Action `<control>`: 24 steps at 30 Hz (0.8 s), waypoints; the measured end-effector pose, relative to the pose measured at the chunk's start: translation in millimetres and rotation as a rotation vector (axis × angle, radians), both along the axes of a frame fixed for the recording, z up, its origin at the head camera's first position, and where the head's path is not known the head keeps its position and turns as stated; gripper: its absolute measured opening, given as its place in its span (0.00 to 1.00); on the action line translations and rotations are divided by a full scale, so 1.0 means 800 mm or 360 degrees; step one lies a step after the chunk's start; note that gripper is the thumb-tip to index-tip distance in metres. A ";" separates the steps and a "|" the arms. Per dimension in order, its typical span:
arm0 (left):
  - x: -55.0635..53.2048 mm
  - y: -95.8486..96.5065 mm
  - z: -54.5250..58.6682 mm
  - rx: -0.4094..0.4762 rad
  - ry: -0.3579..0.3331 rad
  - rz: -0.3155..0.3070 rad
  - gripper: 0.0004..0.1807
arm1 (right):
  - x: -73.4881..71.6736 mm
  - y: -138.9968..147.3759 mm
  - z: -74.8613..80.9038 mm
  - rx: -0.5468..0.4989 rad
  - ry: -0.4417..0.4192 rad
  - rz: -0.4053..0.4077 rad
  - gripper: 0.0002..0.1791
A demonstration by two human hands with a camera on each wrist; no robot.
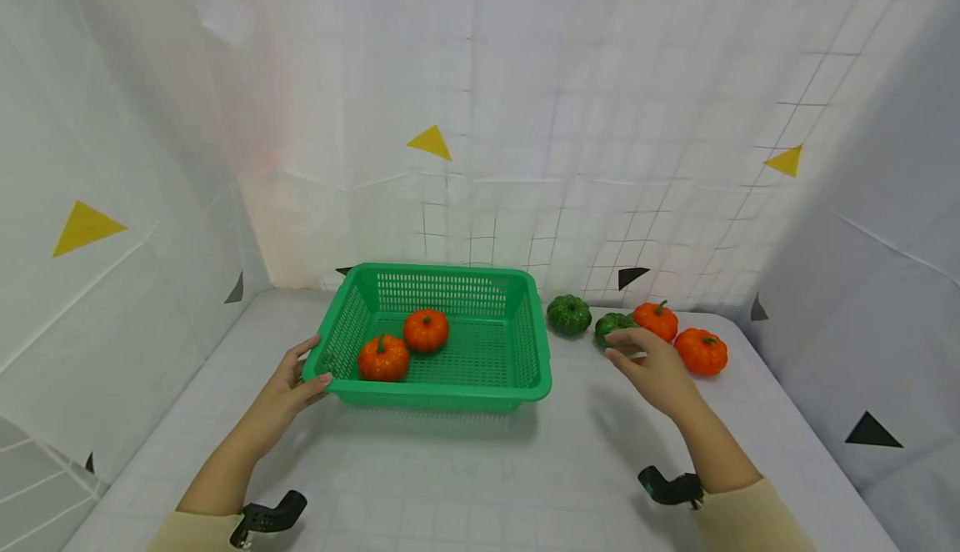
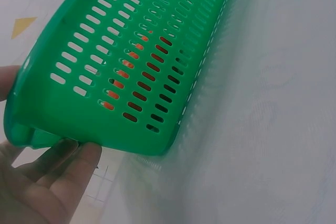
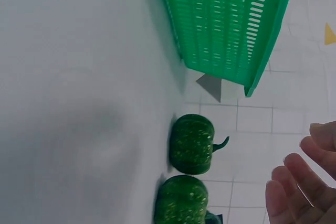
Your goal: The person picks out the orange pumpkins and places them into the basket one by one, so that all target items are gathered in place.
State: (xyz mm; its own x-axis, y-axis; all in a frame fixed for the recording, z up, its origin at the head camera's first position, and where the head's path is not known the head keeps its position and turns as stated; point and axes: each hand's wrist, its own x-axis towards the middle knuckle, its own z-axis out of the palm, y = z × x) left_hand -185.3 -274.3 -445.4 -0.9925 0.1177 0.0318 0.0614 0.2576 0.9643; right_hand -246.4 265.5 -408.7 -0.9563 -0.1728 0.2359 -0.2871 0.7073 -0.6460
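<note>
A green plastic basket [image 1: 427, 398] with slotted walls stands on the table, holding two small orange pumpkins, a rear one [image 1: 426, 331] and a front-left one [image 1: 383, 358]. At its left end my left hand [image 1: 281, 398] grips the rim; in the left wrist view the fingers [image 2: 79, 169] lie against the rim's corner. My right hand [image 1: 656, 368] hovers near a green pumpkin [image 1: 611, 324], fingers bent and nothing between them, and partly hides it. Another green pumpkin [image 1: 568, 315] sits closer to the basket. In the right wrist view, the right fingers [image 3: 299, 182] are apart from both green pumpkins.
Two more orange pumpkins, one at the back [image 1: 656, 320] and one further right [image 1: 701, 352], sit beyond my right hand. White sheeting [image 1: 525, 118] with yellow and black triangles rises behind and beside the white table [image 1: 450, 485].
</note>
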 end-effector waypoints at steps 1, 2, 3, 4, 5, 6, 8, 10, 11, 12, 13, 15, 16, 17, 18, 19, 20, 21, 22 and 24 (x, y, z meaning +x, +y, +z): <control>0.000 0.000 0.000 -0.0002 0.0002 0.0000 0.43 | 0.001 0.002 -0.001 -0.0004 0.0003 -0.0009 0.17; 0.000 0.000 0.000 -0.0002 0.0003 -0.0001 0.43 | 0.001 0.005 -0.002 -0.0006 0.0001 -0.0017 0.17; 0.001 0.000 0.000 0.0000 0.0005 -0.0002 0.43 | 0.002 0.007 -0.003 -0.0009 0.0001 -0.0027 0.18; 0.001 0.000 0.000 0.0002 0.0007 -0.0004 0.43 | 0.002 0.010 -0.005 -0.0001 0.0002 -0.0038 0.19; 0.001 0.000 0.000 0.0008 0.0009 -0.0006 0.43 | 0.003 0.012 -0.006 0.0003 0.0000 -0.0050 0.19; 0.001 0.000 0.000 0.0014 0.0010 -0.0009 0.43 | 0.003 0.014 -0.007 0.0005 0.0001 -0.0061 0.20; 0.000 0.000 -0.001 0.0024 0.0015 -0.0015 0.43 | 0.002 0.020 -0.011 0.0013 0.0002 -0.0084 0.20; 0.000 0.000 -0.002 0.0034 0.0019 -0.0019 0.43 | 0.003 0.025 -0.014 0.0015 0.0006 -0.0102 0.20; 0.000 0.000 -0.002 0.0037 0.0022 -0.0022 0.43 | 0.003 0.027 -0.016 0.0013 0.0008 -0.0113 0.20; -0.001 0.000 -0.003 0.0039 0.0023 -0.0024 0.43 | 0.003 0.030 -0.017 0.0017 0.0015 -0.0128 0.20; -0.001 0.000 -0.003 0.0040 0.0025 -0.0025 0.43 | 0.003 0.033 -0.019 0.0020 0.0017 -0.0142 0.20; -0.001 0.000 -0.003 0.0044 0.0027 -0.0025 0.43 | 0.003 0.039 -0.022 0.0022 0.0030 -0.0167 0.20; -0.001 0.000 -0.003 0.0043 0.0028 -0.0024 0.43 | 0.003 0.042 -0.024 0.0023 0.0040 -0.0180 0.21; -0.001 0.000 -0.003 0.0040 0.0029 -0.0021 0.43 | 0.002 0.045 -0.027 0.0025 0.0048 -0.0197 0.21; 0.000 0.000 -0.003 0.0037 0.0029 -0.0019 0.43 | 0.002 0.048 -0.029 0.0033 0.0056 -0.0213 0.22; 0.000 0.000 -0.003 0.0031 0.0030 -0.0015 0.42 | 0.001 0.052 -0.031 0.0035 0.0057 -0.0228 0.22; 0.000 0.000 -0.002 0.0025 0.0031 -0.0012 0.42 | 0.001 0.055 -0.033 0.0039 0.0059 -0.0245 0.23; 0.000 0.000 -0.002 0.0018 0.0031 -0.0009 0.42 | 0.000 0.058 -0.035 0.0046 0.0062 -0.0268 0.23; 0.001 0.001 -0.002 0.0012 0.0032 -0.0006 0.42 | 0.000 0.062 -0.037 0.0051 0.0061 -0.0287 0.24; 0.001 0.001 -0.001 0.0005 0.0031 -0.0004 0.42 | 0.000 0.068 -0.040 0.0060 0.0064 -0.0327 0.24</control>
